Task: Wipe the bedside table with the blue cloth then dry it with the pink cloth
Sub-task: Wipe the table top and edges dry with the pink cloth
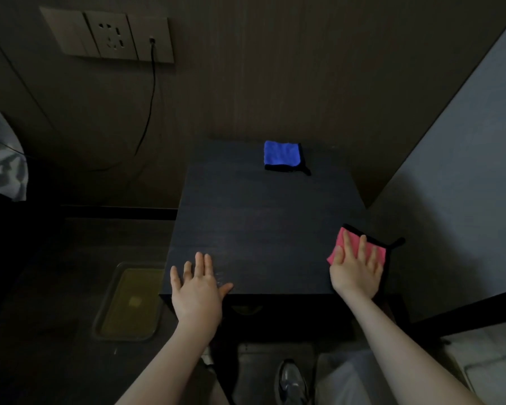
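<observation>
The left hand (pixel 197 290) lies flat and empty on the bedside table (pixel 257 217) near its front edge. The right hand (pixel 355 266) presses open-palmed on the pink cloth (pixel 376 251), beyond whose fingertips the blue cloth (pixel 281 153) sits well away; a sideways push could sweep pink off the nearby edge.

This looks like a bedroom in a home or a hotel room. A small, dark wooden bedside table (pixel 263 229) stands in a corner against a dark wood-panel wall (pixel 275 68). Up on that wall, to the left of the table, is a beige plug socket plate (pixel 108 35) with a thin black cable (pixel 152 92) hanging down from it. Far to the left of the table is some grey and white crumpled fabric (pixel 3 159). To the right of the table is a plain pale wall (pixel 465 171).
</observation>
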